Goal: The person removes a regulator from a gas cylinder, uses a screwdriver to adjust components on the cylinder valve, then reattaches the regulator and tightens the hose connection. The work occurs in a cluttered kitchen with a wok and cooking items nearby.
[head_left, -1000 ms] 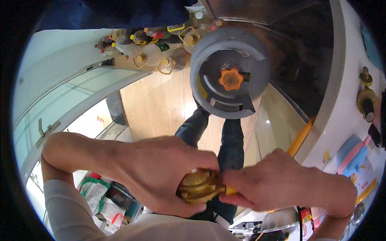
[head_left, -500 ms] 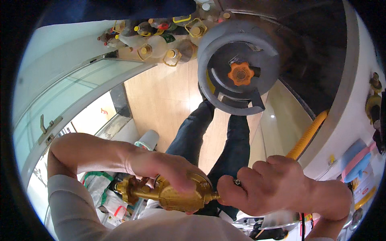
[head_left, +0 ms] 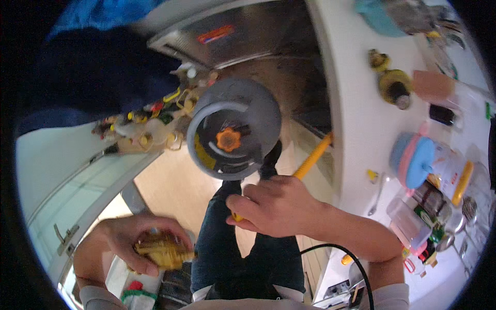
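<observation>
My left hand (head_left: 121, 240), low on the left, is closed around a brass-coloured gas regulator (head_left: 163, 251), blurred by motion. Its narrow outlet end points right. My right hand (head_left: 274, 206) grips the yellow gas hose (head_left: 314, 155) near its end, and a bit of yellow shows below the fingers. From that fist the hose runs up and right toward the counter edge. In front of my legs stands a grey gas cylinder (head_left: 263, 111) with a collar around its orange valve knob (head_left: 228, 139). Neither hand touches the cylinder.
A white counter (head_left: 356, 155) at right bears a blue-lidded container (head_left: 417, 163), a brass-coloured fitting (head_left: 395, 88), utensils and bottles. Large plastic bottles (head_left: 155, 132) line the far left. A glass door (head_left: 77, 175) stands left. A black cable (head_left: 356, 258) crosses my right forearm.
The regulator has moved left, away from my right hand, which was at its outlet. My right hand has moved up and left. The view has shifted, showing more of the counter.
</observation>
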`<action>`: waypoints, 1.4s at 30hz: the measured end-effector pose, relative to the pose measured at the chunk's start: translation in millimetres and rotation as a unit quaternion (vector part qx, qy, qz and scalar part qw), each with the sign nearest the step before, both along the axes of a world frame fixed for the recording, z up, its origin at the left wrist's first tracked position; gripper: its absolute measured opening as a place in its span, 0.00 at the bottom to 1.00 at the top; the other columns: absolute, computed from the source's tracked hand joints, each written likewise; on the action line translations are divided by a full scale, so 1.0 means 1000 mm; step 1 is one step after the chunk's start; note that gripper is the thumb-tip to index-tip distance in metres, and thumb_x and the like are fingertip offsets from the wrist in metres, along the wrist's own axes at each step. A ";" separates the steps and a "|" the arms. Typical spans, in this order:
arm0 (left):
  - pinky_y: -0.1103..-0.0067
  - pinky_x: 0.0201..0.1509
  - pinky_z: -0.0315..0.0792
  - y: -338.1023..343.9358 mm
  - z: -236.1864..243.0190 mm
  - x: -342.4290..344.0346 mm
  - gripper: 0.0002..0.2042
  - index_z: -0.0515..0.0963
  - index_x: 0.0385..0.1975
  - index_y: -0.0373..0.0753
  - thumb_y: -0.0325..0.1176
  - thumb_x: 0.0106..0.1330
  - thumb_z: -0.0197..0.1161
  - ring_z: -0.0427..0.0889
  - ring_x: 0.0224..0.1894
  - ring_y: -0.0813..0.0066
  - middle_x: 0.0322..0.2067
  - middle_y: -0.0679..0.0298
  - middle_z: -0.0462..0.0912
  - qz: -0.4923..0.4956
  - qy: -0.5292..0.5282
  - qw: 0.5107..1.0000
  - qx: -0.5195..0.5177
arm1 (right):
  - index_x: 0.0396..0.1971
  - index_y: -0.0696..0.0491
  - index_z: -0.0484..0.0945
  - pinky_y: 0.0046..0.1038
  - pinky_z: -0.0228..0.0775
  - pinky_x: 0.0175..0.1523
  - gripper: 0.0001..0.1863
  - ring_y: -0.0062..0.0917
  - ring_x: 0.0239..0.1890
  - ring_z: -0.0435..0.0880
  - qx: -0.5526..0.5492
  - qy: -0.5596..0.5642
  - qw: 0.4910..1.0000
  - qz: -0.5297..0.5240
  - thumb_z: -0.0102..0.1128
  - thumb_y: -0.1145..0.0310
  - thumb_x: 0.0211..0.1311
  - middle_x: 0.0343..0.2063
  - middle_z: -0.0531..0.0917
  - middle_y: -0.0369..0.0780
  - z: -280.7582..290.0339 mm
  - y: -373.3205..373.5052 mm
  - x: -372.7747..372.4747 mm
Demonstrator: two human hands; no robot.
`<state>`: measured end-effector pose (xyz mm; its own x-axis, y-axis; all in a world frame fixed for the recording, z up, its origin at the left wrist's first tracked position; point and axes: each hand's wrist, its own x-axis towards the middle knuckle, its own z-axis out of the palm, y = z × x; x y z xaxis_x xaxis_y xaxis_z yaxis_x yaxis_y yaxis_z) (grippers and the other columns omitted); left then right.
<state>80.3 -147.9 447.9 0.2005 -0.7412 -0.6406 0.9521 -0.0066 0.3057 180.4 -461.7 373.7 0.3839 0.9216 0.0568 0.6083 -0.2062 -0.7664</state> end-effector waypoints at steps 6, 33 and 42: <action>0.69 0.51 0.78 -0.117 0.047 0.129 0.34 0.75 0.54 0.42 0.39 0.44 0.82 0.82 0.50 0.55 0.49 0.56 0.78 -0.102 -0.637 0.691 0.325 | 0.49 0.47 0.79 0.41 0.82 0.42 0.21 0.35 0.37 0.89 -0.059 0.076 0.993 -0.066 0.68 0.54 0.59 0.38 0.88 0.42 -0.014 -0.004 -0.012; 0.71 0.48 0.77 -0.326 -0.073 0.214 0.41 0.74 0.57 0.44 0.48 0.37 0.79 0.77 0.52 0.62 0.53 0.67 0.76 -0.114 -0.909 0.231 0.328 | 0.55 0.53 0.75 0.47 0.73 0.57 0.22 0.43 0.52 0.82 0.109 0.032 0.973 -0.202 0.60 0.55 0.69 0.46 0.84 0.47 -0.034 0.010 -0.012; 0.60 0.65 0.69 -0.246 -0.038 0.285 0.28 0.77 0.56 0.40 0.31 0.52 0.76 0.75 0.59 0.52 0.54 0.56 0.80 -0.020 -0.865 0.360 0.350 | 0.49 0.52 0.72 0.43 0.81 0.38 0.19 0.41 0.36 0.88 -0.108 0.139 0.984 -0.025 0.60 0.53 0.71 0.34 0.86 0.44 -0.007 -0.009 0.026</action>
<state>364.9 -393.9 409.5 0.7464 -0.5437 0.3838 -0.6625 -0.6615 0.3514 206.4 -470.5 366.8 0.4022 0.8803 -0.2518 0.3663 -0.4067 -0.8369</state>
